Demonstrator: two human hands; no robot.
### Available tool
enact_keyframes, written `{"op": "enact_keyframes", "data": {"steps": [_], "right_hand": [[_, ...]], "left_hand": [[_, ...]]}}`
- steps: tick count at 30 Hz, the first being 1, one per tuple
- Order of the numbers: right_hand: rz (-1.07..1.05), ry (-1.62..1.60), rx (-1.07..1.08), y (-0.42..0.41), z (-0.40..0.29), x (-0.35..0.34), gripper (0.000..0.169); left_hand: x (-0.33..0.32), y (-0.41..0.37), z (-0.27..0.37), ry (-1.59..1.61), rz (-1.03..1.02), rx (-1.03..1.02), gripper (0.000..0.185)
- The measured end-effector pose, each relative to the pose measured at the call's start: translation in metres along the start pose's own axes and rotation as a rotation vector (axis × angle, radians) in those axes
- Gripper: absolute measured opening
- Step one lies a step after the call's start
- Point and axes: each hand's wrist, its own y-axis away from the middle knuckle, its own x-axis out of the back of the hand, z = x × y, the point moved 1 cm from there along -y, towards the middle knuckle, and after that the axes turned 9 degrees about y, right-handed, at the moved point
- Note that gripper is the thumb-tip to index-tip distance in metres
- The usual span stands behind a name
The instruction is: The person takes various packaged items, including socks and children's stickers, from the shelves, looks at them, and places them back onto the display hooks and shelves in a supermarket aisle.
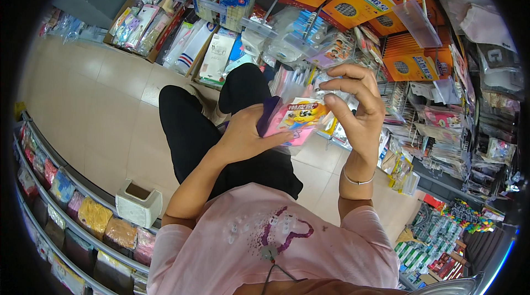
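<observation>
In my left hand (244, 131) is a clear plastic packet (304, 135) with pink contents and a card showing a yellow cartoon animal. The thumb lies across the packet's near side. Dark purple fabric (269, 115) sits between my palm and the packet, also in the grip. My right hand (358, 106) is raised at the packet's upper right corner, thumb and fingers curled and apart. Whether its thumb touches the plastic I cannot tell. Both hands are above my black-trousered thighs (186, 129).
Orange and yellow boxes (352, 7) hang on hooks ahead. Cartons of packaged goods (140, 26) stand along the tiled floor (112, 96). A white plastic stool (138, 204) is behind on the left, beside shelving with bagged goods (95, 214). Dense hanging packets (443, 137) line the right.
</observation>
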Motion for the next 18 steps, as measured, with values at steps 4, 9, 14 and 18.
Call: {"op": "enact_keyframes", "data": {"steps": [4, 9, 14, 18], "right_hand": [[0.0, -0.085, -0.095, 0.0, -0.001, 0.001, 0.019], [-0.151, 0.003, 0.012, -0.01, -0.002, 0.005, 0.015], [-0.127, -0.239, -0.11, -0.009, 0.005, 0.011, 0.013], [-0.061, -0.313, -0.197, -0.009, 0.007, 0.019, 0.011]], "left_hand": [[0.005, 0.002, 0.001, -0.087, -0.008, 0.025, 0.05], [0.006, 0.003, -0.005, -0.215, -0.029, 0.052, 0.049], [-0.001, 0.002, -0.001, -0.127, 0.045, -0.049, 0.049], [-0.001, -0.001, 0.003, -0.175, 0.029, -0.062, 0.052]]}}
